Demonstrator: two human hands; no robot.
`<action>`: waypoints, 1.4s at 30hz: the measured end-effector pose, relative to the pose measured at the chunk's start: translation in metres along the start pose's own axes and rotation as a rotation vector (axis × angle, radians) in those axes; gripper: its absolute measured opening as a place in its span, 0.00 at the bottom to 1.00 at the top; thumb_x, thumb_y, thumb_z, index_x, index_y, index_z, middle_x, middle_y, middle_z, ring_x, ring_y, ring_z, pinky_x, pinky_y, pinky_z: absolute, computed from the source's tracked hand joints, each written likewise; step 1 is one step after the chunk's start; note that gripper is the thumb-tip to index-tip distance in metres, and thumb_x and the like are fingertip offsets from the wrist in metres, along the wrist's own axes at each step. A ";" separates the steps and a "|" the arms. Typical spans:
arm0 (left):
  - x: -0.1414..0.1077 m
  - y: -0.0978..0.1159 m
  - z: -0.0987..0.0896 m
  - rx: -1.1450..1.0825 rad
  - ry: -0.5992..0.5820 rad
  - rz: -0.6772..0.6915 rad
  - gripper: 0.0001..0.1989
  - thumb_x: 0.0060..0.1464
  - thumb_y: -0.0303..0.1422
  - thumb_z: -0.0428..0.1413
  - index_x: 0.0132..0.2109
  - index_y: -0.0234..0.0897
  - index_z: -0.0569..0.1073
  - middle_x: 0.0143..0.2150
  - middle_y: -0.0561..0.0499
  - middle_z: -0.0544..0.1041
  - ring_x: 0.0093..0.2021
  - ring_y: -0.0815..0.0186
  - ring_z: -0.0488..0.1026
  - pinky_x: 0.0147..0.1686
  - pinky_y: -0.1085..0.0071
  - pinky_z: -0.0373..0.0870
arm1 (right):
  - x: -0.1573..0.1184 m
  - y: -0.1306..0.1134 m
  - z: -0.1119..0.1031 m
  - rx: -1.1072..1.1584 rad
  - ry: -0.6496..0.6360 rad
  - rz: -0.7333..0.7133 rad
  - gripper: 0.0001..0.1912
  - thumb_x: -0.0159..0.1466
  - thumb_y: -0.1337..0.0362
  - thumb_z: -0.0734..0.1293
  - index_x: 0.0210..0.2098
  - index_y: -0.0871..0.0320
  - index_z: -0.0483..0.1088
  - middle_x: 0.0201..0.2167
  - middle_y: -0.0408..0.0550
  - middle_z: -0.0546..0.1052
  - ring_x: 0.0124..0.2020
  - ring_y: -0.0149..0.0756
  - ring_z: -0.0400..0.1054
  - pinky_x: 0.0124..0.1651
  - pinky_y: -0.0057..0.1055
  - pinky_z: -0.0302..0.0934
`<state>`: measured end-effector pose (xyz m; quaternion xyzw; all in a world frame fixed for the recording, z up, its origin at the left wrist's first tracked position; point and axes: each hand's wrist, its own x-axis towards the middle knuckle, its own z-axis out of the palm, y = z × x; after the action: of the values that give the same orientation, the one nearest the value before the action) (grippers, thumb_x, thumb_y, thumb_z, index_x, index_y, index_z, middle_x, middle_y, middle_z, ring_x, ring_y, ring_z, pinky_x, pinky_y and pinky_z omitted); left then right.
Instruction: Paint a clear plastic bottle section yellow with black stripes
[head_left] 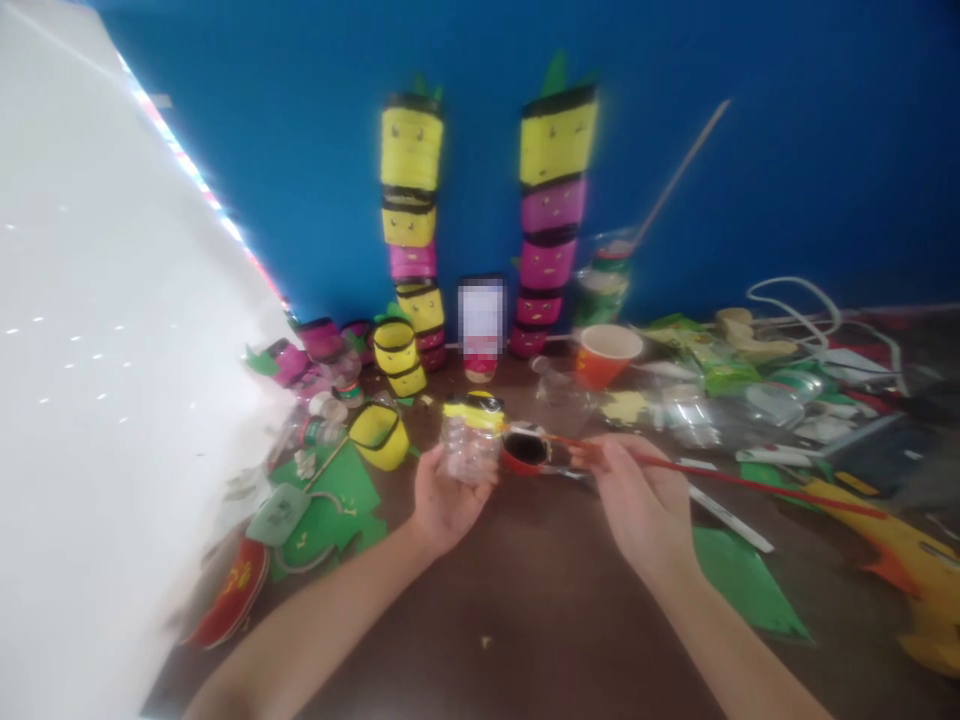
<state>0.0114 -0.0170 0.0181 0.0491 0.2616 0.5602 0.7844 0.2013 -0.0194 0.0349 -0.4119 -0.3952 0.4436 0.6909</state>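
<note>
Head view: left hand [448, 510] grasping clear plastic bottle piece [471, 458] with yellow band, above brown table [525, 620]. Right hand [643, 497] pinching long red paintbrush [750, 481], tip by bottle piece — contact unclear. Between hands — small red cup [517, 466], dark contents. Behind, yellow-and-magenta columns [411, 150] before blue wall [300, 120].

Clear bottle piece [471, 455]: thin see-through plastic, ridged and glossy, yellow-coated at the top
Red brush [750, 480]: smooth handle, wood or plastic too blurred to tell
Orange cup [598, 370]: smooth, paper-looking
Right stack [553, 205]: plastic-looking, opaque yellow and magenta, soft sheen
Green sheet [746, 580]: matt, paper-like
Thin stick [684, 170]: pale, wood-looking, matt
Tabletop [525, 630]: smooth brown, mostly matt
Wall [300, 150]: smooth, matt blue
</note>
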 end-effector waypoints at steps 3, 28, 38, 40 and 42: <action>0.000 0.000 0.001 -0.007 -0.015 -0.011 0.20 0.49 0.38 0.56 0.45 0.27 0.74 0.36 0.43 0.80 0.32 0.63 0.76 0.32 0.70 0.73 | 0.002 -0.002 0.000 0.062 -0.043 0.005 0.10 0.56 0.54 0.73 0.27 0.53 0.74 0.23 0.43 0.77 0.26 0.34 0.74 0.31 0.31 0.70; 0.008 0.001 -0.014 -0.010 -0.098 -0.101 0.24 0.50 0.45 0.54 0.45 0.28 0.75 0.31 0.42 0.78 0.29 0.63 0.73 0.27 0.71 0.68 | -0.003 -0.001 -0.006 -0.050 0.060 -0.023 0.10 0.55 0.54 0.73 0.30 0.53 0.76 0.25 0.44 0.78 0.28 0.36 0.74 0.35 0.33 0.71; 0.004 0.000 -0.008 -0.016 -0.124 -0.065 0.20 0.49 0.41 0.56 0.44 0.30 0.75 0.40 0.41 0.79 0.33 0.63 0.74 0.31 0.70 0.70 | -0.008 0.000 -0.001 -0.086 -0.051 0.008 0.13 0.56 0.52 0.72 0.32 0.54 0.74 0.27 0.47 0.79 0.30 0.40 0.76 0.37 0.38 0.72; 0.004 0.000 -0.007 -0.029 -0.126 -0.061 0.21 0.49 0.41 0.56 0.45 0.29 0.75 0.39 0.42 0.78 0.32 0.63 0.74 0.31 0.70 0.70 | -0.007 0.002 -0.006 -0.109 -0.010 -0.017 0.11 0.57 0.53 0.72 0.33 0.54 0.75 0.27 0.47 0.79 0.30 0.40 0.75 0.37 0.38 0.72; 0.005 0.000 -0.007 -0.044 -0.120 -0.058 0.22 0.49 0.41 0.56 0.46 0.27 0.74 0.37 0.42 0.78 0.32 0.64 0.74 0.31 0.71 0.70 | -0.006 0.000 -0.006 -0.091 0.016 -0.025 0.10 0.56 0.54 0.72 0.31 0.54 0.75 0.26 0.47 0.79 0.29 0.39 0.75 0.35 0.36 0.71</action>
<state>0.0095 -0.0146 0.0101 0.0578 0.2032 0.5386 0.8156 0.2054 -0.0264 0.0315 -0.4416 -0.4144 0.4132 0.6801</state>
